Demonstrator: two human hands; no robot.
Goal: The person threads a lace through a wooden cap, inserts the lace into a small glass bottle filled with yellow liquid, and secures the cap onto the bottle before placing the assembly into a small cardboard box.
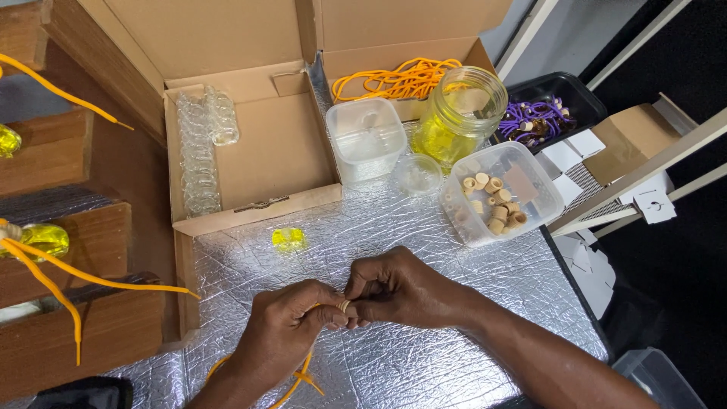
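Crinkled silver foil covers the worktable (424,250), and the work sits at its near edge. Nearest the camera, the left hand (291,329) pinches an orange cord (303,375) whose loose loop trails down toward the near edge, while the right hand (397,288) presses its fingertips together on a small cork (344,306) held right at the cord's end, between the two hands. The cork looks only partly seated on the cord, so this piece seems mid-assembly.

Just beyond, a small bottle of yellow liquid (288,239) lies alone on the foil. At left, wooden shelves (76,235) already carry yellow-filled bottles with orange cords, apparently finished. Farther off, an open cardboard box (250,151) still holds a row of empty glass bottles (198,155), a clear tub (500,193) holds many corks, a jar (458,113) holds yellow liquid, and a bundle of orange cords (394,79) waits at the back. Plenty of pieces appear left to do.
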